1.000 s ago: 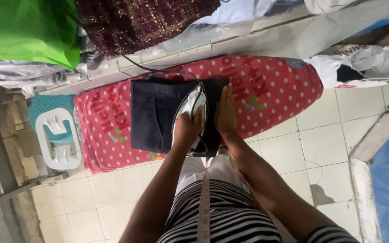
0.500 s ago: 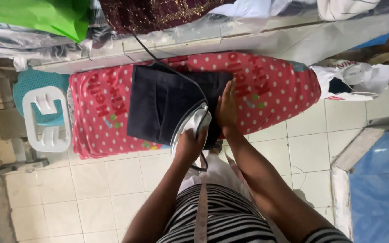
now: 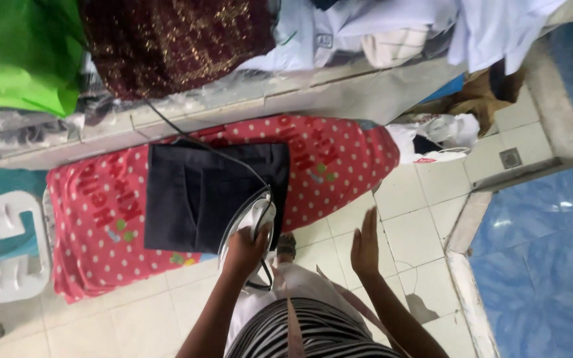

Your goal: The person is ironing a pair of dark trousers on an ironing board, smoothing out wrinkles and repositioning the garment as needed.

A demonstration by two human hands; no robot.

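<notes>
A folded dark navy garment point(image 3: 207, 195) lies on a red ironing board point(image 3: 339, 166) with white polka dots. My left hand point(image 3: 245, 248) grips the handle of a white electric iron point(image 3: 250, 222), which rests at the garment's near right edge. Its black cord point(image 3: 193, 142) runs across the garment toward the far ledge. My right hand point(image 3: 365, 244) hovers flat with fingers together over the floor tiles, off the board's near edge, holding nothing.
A ledge behind the board holds a green cloth point(image 3: 21, 59), a maroon sequined fabric point(image 3: 174, 43) and white garments point(image 3: 392, 30). A white plastic stool point(image 3: 4, 248) stands at the left. Crumpled white cloth point(image 3: 439, 136) lies past the board's tip; a blue surface point(image 3: 538, 258) is at right.
My right hand has lifted off the dark garment and moved right, away from the board. The view has shifted, and the iron stays in my left hand near the garment's edge.
</notes>
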